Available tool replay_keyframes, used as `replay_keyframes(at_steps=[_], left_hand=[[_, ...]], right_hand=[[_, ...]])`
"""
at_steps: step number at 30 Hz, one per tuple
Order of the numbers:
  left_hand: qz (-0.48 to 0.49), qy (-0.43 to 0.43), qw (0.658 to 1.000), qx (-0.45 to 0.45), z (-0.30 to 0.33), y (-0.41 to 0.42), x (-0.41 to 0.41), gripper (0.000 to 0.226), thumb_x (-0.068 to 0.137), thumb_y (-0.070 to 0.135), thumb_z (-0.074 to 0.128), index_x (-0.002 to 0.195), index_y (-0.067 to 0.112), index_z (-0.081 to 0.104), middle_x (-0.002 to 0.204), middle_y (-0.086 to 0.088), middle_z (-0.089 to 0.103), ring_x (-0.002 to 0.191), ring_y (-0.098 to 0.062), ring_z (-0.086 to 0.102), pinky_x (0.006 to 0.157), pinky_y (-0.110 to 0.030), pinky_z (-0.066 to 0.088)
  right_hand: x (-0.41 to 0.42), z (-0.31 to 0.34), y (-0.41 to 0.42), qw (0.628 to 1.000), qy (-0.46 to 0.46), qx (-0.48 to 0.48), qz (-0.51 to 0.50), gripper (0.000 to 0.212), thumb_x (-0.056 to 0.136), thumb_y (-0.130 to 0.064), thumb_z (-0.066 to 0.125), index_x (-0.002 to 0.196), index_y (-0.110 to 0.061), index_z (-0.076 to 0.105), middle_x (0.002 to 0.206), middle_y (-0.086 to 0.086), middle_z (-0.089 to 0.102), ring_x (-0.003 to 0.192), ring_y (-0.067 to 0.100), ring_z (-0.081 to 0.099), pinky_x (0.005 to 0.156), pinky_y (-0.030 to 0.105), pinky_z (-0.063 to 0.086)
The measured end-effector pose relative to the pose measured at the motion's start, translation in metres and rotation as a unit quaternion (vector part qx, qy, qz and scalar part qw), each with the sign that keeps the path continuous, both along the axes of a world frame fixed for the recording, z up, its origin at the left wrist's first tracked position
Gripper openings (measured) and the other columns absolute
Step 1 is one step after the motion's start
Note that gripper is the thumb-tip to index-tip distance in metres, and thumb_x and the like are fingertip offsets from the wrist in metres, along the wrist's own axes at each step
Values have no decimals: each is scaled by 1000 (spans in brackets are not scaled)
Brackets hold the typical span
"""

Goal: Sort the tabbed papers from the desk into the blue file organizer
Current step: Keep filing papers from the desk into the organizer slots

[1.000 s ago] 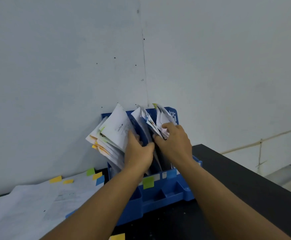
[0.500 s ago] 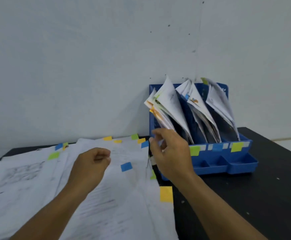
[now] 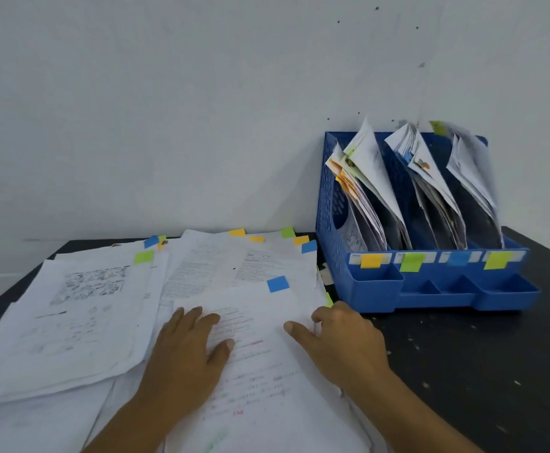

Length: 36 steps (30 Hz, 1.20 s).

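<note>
A spread of white tabbed papers (image 3: 80, 308) covers the left of the black desk, with yellow, green and blue tabs at their far edges. The top sheet (image 3: 260, 364) carries a blue tab (image 3: 278, 284). My left hand (image 3: 187, 351) lies flat on that sheet, fingers straight. My right hand (image 3: 339, 338) is at the sheet's right edge, thumb on top and fingers curled over the edge. The blue file organizer (image 3: 332, 243) stands at the right against the wall, its slots filled with leaning papers (image 3: 375, 178) and colour labels on its front.
The black desk (image 3: 479, 364) shows bare surface right of the papers and before the organizer. A white wall (image 3: 169, 109) rises directly behind. The organizer's front holds small open trays (image 3: 509, 289).
Both hands have left the organizer's slots and come down to the paper pile. The view has swung left and down. My left hand now lies flat on the top sheet; my right reaches its edge.
</note>
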State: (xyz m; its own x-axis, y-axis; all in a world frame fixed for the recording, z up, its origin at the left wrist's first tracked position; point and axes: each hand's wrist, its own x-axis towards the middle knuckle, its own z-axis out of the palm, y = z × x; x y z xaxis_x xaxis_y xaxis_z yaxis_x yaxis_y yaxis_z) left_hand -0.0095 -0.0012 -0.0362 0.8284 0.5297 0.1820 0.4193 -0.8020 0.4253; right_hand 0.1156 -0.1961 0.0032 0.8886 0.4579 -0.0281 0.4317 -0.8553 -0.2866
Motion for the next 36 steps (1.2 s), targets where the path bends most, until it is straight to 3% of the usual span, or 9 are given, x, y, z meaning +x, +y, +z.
replay_keyframes(at_steps=[7,13,16,21,24,28,31,34,36], left_hand=[[-11,-55,998,-24,-3,-7,-1,54,91,51,51,141,33,40,159,12,15,148,-11,7,117,-35,22],[2,-257,966,15,4,-3,-1,35,81,5,73,112,19,67,132,2,54,122,-20,52,102,-31,39],[19,-352,936,-3,12,-1,-3,39,79,-12,67,104,17,68,119,6,55,109,-12,57,94,-17,49],[37,-421,906,-29,26,-8,-5,48,78,-15,66,95,29,61,110,-1,57,102,3,49,85,9,32],[45,-427,903,-12,27,-3,-6,39,77,-11,68,96,23,63,107,6,56,105,11,53,87,5,35],[51,-396,916,51,32,1,-3,20,78,6,76,97,8,70,110,-6,63,108,-27,58,97,-26,40],[-24,-381,924,-4,40,-15,-2,22,75,38,66,95,28,69,103,14,66,100,-7,59,92,-10,40],[-90,-317,938,-104,43,-42,10,52,60,64,68,108,47,63,115,29,61,103,16,53,86,2,37],[-119,-241,963,-30,48,-70,24,102,42,87,54,136,51,38,142,33,35,122,19,30,103,-8,23]], right_hand=[[-5,2,0,999,36,-1,-8,63,85,-78,45,121,-28,58,124,-5,52,102,13,56,85,33,53],[-2,3,-1,997,67,35,-29,44,87,-67,56,111,-31,58,112,-9,54,93,9,54,82,29,53],[-2,6,-3,992,93,79,-40,29,88,-57,64,105,-34,58,102,-12,58,91,8,57,83,29,55],[4,4,-5,969,162,176,-59,35,87,-39,74,119,-34,61,97,-11,68,92,9,62,85,27,55],[7,9,-8,930,232,280,-55,25,92,-28,70,116,-30,67,95,-9,66,88,8,59,70,16,48],[10,21,-17,868,278,408,-57,9,94,-25,68,94,-22,75,68,-15,63,66,4,53,57,16,40],[7,31,-19,835,282,468,-65,12,94,-22,67,87,-24,77,56,-16,63,60,7,52,52,16,41],[2,40,-21,815,286,501,-62,11,93,-21,68,88,-23,77,67,-10,70,59,7,58,55,19,47],[-2,46,-23,804,293,514,-51,10,94,-21,67,90,-22,76,78,-4,75,65,8,64,58,21,51]])
